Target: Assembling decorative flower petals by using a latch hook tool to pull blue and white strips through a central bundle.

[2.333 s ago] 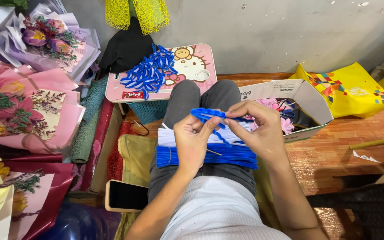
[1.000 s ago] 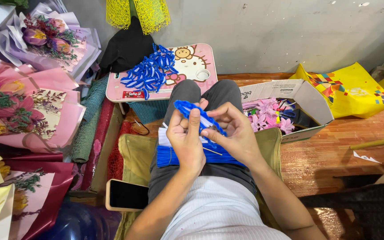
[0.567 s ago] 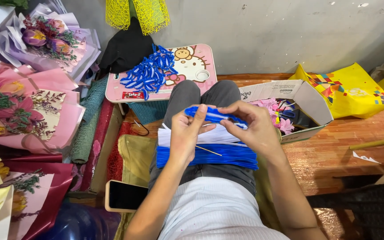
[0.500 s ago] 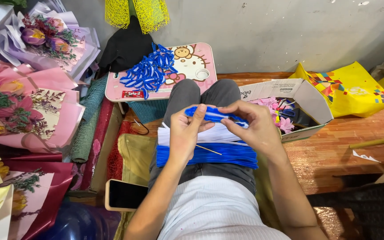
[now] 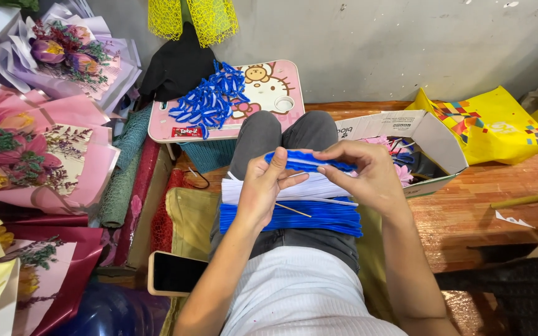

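Both hands, left hand (image 5: pixel 261 190) and right hand (image 5: pixel 368 174), pinch closed on 1 fuzzy blue pipe-cleaner strip (image 5: pixel 306 162) above the lap.

View: one head camera, no second view to share | Aim: steeply down over the chest onto the lap | Range: close; left hand (image 5: pixel 261 194) and right hand (image 5: pixel 368 177) near centre | Beyond hands: pink tray (image 5: pixel 281 81), wall | Left of hands: bouquets (image 5: pixel 38 155) | Right: box (image 5: pixel 434 140)

Dark-screened phone (image 5: pixel 177 272) lies below the left hand (image 5: pixel 261 193); open white cardboard box (image 5: pixel 432 140) sits just right of the right hand (image 5: pixel 368 175); yellow bag (image 5: pixel 487 124) beyond.
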